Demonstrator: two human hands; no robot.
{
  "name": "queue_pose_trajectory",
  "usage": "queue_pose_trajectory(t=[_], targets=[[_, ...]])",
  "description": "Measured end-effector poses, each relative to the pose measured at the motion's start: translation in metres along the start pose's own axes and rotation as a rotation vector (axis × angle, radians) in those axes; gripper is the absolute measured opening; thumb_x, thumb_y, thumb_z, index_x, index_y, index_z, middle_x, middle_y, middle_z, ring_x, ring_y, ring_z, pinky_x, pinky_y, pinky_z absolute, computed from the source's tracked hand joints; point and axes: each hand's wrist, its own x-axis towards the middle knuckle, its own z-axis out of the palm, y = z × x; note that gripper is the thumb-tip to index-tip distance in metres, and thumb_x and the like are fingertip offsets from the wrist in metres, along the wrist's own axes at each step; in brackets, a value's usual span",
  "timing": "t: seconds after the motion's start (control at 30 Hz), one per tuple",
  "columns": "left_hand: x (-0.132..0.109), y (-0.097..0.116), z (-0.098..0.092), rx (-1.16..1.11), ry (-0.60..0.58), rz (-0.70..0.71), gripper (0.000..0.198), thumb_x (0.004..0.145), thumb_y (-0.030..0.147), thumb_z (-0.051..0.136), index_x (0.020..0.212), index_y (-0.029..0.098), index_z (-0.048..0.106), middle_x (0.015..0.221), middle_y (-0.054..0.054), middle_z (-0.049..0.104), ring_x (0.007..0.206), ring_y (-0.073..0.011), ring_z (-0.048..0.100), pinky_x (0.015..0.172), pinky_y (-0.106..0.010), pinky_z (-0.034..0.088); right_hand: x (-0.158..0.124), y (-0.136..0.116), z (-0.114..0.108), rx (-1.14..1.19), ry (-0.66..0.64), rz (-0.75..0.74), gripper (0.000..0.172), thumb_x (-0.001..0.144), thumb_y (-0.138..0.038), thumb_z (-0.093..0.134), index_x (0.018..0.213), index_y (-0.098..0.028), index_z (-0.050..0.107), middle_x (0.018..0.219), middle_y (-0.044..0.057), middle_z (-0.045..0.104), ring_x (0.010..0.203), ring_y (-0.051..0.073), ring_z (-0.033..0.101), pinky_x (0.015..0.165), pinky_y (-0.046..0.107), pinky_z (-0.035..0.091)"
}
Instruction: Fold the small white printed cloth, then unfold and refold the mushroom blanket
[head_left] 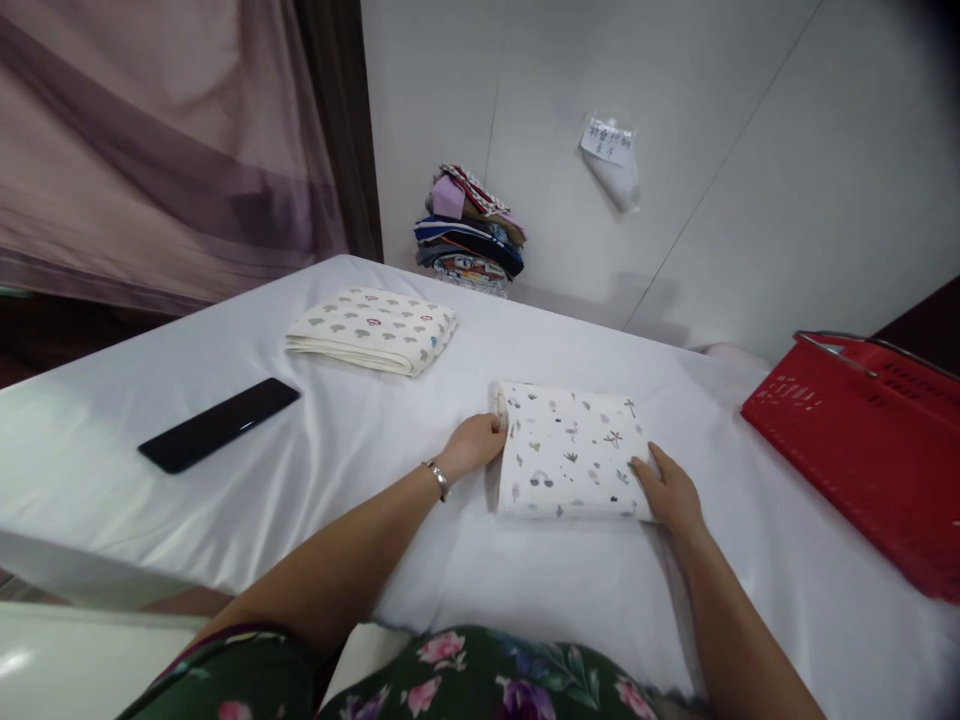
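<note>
In front of me on the white-covered table lies a folded white cloth [574, 455] printed with small rainbows, palm trees and flamingos. My left hand [476, 445], a silver bracelet at its wrist, is closed on the cloth's left folded edge, with some fingertips hidden. At the opposite side, my right hand [673, 492] grips the right edge near its lower corner, thumb on top. Farther back to the left rests a second folded cloth [375, 328], cream with grey mushroom-like prints, touched by neither hand.
A black phone-like slab [220, 425] lies on the white tablecloth [390, 440] at left. On the right stands a red plastic basket [862, 450]. A stack of folded fabrics [471, 235] rises behind the table's far edge, near the wall. A pinkish curtain [165, 150] hangs at left.
</note>
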Motion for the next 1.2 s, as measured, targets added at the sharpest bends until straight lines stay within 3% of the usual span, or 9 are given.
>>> queue_pose_trajectory(t=[0.17, 0.4, 0.57, 0.77, 0.87, 0.93, 0.97, 1.07, 1.2], targets=[[-0.005, 0.003, -0.005, -0.034, -0.074, -0.017, 0.023, 0.071, 0.033, 0.050, 0.053, 0.018, 0.048, 0.055, -0.001, 0.054, 0.053, -0.0134, 0.048, 0.050, -0.025, 0.032, 0.000, 0.001, 0.001, 0.031, 0.013, 0.009, 0.067, 0.080, -0.056, 0.041, 0.129, -0.011, 0.048, 0.122, 0.014, 0.056, 0.109, 0.028, 0.052, 0.092, 0.040, 0.040], [-0.025, 0.010, -0.016, -0.259, -0.422, -0.064, 0.025, 0.061, 0.032, 0.060, 0.048, 0.018, 0.043, 0.043, 0.004, 0.042, 0.041, -0.0074, 0.033, 0.042, -0.023, 0.025, 0.000, -0.001, 0.000, 0.036, 0.007, 0.017, 0.067, 0.080, -0.054, 0.041, 0.130, -0.011, 0.047, 0.123, 0.014, 0.055, 0.109, 0.029, 0.052, 0.091, 0.040, 0.040], [-0.023, 0.003, -0.015, -0.212, -0.446, -0.044, 0.028, 0.060, 0.035, 0.061, 0.045, 0.018, 0.044, 0.038, 0.004, 0.038, 0.039, -0.0077, 0.031, 0.041, -0.024, 0.022, 0.000, 0.001, 0.001, 0.023, 0.009, 0.001, 0.065, 0.080, -0.054, 0.042, 0.130, -0.012, 0.047, 0.123, 0.014, 0.056, 0.108, 0.027, 0.053, 0.091, 0.040, 0.040], [-0.018, 0.002, -0.027, -0.057, -0.361, -0.049, 0.025, 0.066, 0.032, 0.055, 0.047, 0.017, 0.050, 0.040, 0.001, 0.047, 0.042, -0.0108, 0.042, 0.046, -0.024, 0.032, 0.001, 0.003, 0.002, 0.005, 0.010, -0.009, 0.065, 0.081, -0.053, 0.041, 0.130, -0.012, 0.046, 0.123, 0.013, 0.056, 0.109, 0.028, 0.052, 0.091, 0.040, 0.040], [-0.020, 0.009, -0.033, 0.015, -0.023, -0.027, 0.021, 0.074, 0.034, 0.050, 0.066, 0.018, 0.060, 0.062, -0.002, 0.061, 0.056, -0.0145, 0.054, 0.054, -0.026, 0.038, 0.001, 0.003, 0.003, 0.001, 0.002, -0.013, 0.065, 0.082, -0.053, 0.041, 0.131, -0.011, 0.046, 0.120, 0.014, 0.057, 0.109, 0.028, 0.052, 0.091, 0.040, 0.041], [-0.024, 0.014, -0.031, 0.075, 0.220, 0.108, 0.023, 0.080, 0.036, 0.046, 0.085, 0.019, 0.061, 0.083, -0.003, 0.065, 0.074, -0.0172, 0.058, 0.065, -0.028, 0.042, 0.001, 0.002, 0.002, 0.002, 0.002, -0.017, 0.065, 0.082, -0.053, 0.041, 0.131, -0.011, 0.045, 0.119, 0.014, 0.057, 0.109, 0.028, 0.052, 0.091, 0.040, 0.041], [-0.026, 0.015, -0.027, 0.107, 0.277, 0.219, 0.025, 0.082, 0.036, 0.045, 0.094, 0.020, 0.060, 0.093, -0.004, 0.064, 0.085, -0.0186, 0.057, 0.073, -0.030, 0.043, 0.000, 0.002, 0.002, 0.001, 0.002, -0.017, 0.065, 0.082, -0.053, 0.040, 0.131, -0.011, 0.045, 0.120, 0.014, 0.057, 0.109, 0.028, 0.052, 0.091, 0.040, 0.041], [-0.028, 0.014, -0.012, 0.193, 0.202, 0.500, 0.028, 0.082, 0.033, 0.048, 0.105, 0.020, 0.057, 0.109, -0.006, 0.060, 0.105, -0.0213, 0.050, 0.089, -0.034, 0.039, -0.001, -0.001, 0.001, -0.009, 0.004, -0.014, 0.064, 0.082, -0.053, 0.040, 0.131, -0.011, 0.045, 0.121, 0.014, 0.056, 0.110, 0.029, 0.051, 0.091, 0.040, 0.040], [-0.023, 0.007, -0.002, 0.226, 0.078, 0.515, 0.022, 0.082, 0.033, 0.050, 0.095, 0.020, 0.061, 0.103, -0.006, 0.061, 0.103, -0.0220, 0.050, 0.088, -0.035, 0.040, -0.002, -0.003, 0.001, -0.015, 0.017, -0.032, 0.064, 0.083, -0.051, 0.039, 0.130, -0.009, 0.045, 0.123, 0.014, 0.055, 0.112, 0.028, 0.050, 0.094, 0.039, 0.039]])
